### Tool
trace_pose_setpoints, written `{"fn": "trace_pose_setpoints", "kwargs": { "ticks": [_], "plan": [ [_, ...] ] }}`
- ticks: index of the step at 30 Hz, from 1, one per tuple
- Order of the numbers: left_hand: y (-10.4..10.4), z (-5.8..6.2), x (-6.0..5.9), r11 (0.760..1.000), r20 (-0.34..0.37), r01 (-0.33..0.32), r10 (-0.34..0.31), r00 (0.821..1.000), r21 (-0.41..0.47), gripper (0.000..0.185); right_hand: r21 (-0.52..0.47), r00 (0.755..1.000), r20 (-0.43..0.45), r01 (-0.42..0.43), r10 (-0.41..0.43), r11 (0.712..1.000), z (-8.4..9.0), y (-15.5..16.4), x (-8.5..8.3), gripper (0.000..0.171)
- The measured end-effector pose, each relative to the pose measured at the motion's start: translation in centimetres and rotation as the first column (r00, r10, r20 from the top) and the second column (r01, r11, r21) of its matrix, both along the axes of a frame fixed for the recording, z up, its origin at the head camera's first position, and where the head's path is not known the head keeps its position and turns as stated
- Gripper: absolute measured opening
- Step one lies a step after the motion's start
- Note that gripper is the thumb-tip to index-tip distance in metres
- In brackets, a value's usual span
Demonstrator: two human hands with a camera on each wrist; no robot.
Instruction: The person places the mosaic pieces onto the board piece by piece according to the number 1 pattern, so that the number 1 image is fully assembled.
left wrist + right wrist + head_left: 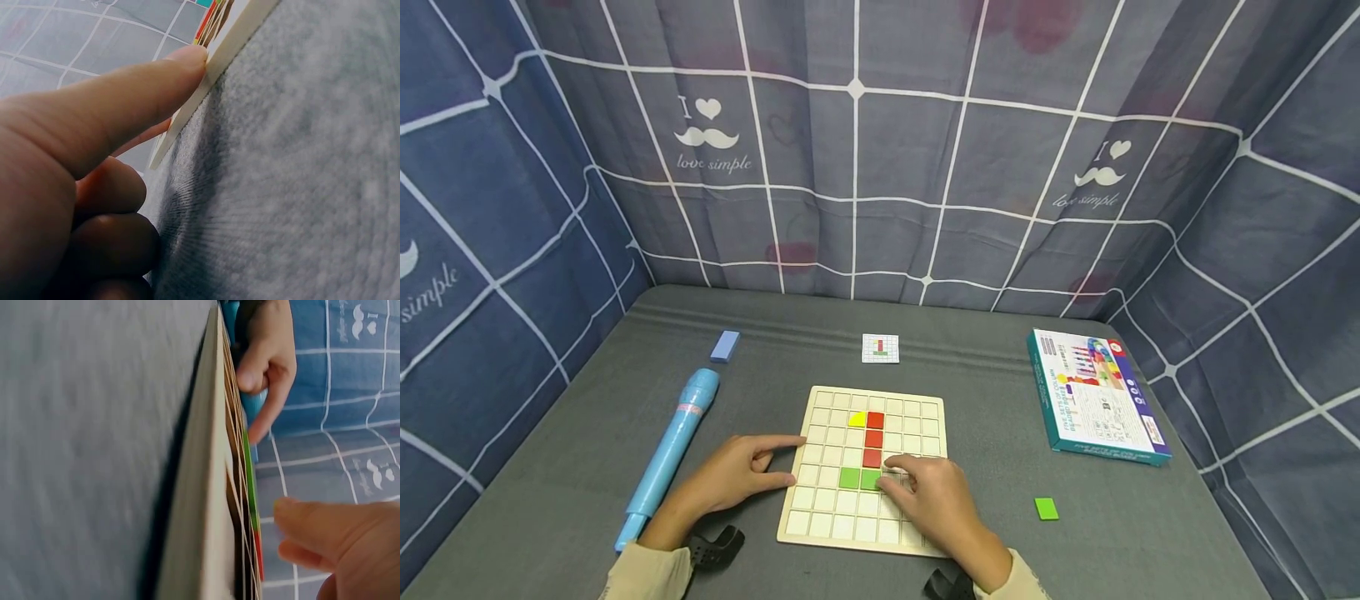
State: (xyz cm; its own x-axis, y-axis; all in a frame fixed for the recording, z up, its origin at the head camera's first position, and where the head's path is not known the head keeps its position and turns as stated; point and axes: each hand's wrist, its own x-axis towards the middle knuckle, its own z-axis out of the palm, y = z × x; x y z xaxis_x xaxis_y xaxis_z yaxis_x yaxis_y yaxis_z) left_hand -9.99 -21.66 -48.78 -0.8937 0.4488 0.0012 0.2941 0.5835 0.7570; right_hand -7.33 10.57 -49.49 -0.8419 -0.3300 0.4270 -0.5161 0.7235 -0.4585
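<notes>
A pale wooden grid board [820,504] lies flat on the grey cloth. On it, a column of three red tiles [874,439] has a yellow piece [857,419] left of its top. Below them are two green tiles, a left one [849,477] and a right one [868,480]. My left hand [730,472] rests its index fingertip and thumb tip on the board's left edge, its other fingers folded under. Over the board, my right hand [936,496] has its thumb tip right at the right green tile, thumb and index parted with nothing visible between them.
Off the board's right side lies a loose green tile [1047,509]. A small pattern card [880,348] is behind the board. To the right sits a flat printed box [1101,396]. At left are a light blue tube-shaped object [666,458] and a small blue block [725,347].
</notes>
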Motion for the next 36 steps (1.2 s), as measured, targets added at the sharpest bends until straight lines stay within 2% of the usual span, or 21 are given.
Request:
{"fn": "trace_pose_setpoints", "kwargs": {
  "ticks": [8, 15, 20, 24, 36],
  "plan": [
    [0.0, -0.1, 0.1, 1.0, 0.019, 0.001, -0.001, 1.0, 0.002, 0.053, -0.052, 0.999, -0.015, 0.05, -0.051, 0.997, 0.3, 2.0, 0.1, 0.015],
    [-0.2, 0.1, 0.0, 1.0, 0.03, 0.007, -0.007, 1.0, 0.009, 0.053, -0.123, 0.997, -0.035, 0.066, -0.071, 0.99, -0.4, 3.8, 0.8, 0.016],
    [-0.3, 0.0, -0.2, 1.0, 0.03, 0.007, -0.007, 1.0, 0.011, 0.054, -0.173, 0.993, 0.034, 0.114, -0.11, 0.978, -1.1, 5.8, 1.6, 0.016],
    [-0.4, 0.0, -0.2, 1.0, 0.016, -0.001, 0.001, 1.0, 0.003, 0.053, -0.179, 0.993, 0.058, 0.109, -0.1, 0.978, -1.3, 6.7, 2.1, 0.017],
    [-0.2, -0.2, 0.0, 1.0, 0.019, -0.001, 0.001, 1.0, 0.006, 0.052, -0.174, 0.988, -0.016, 0.146, -0.151, 0.974, -1.5, 9.3, 3.4, 0.022]
  ]
}}
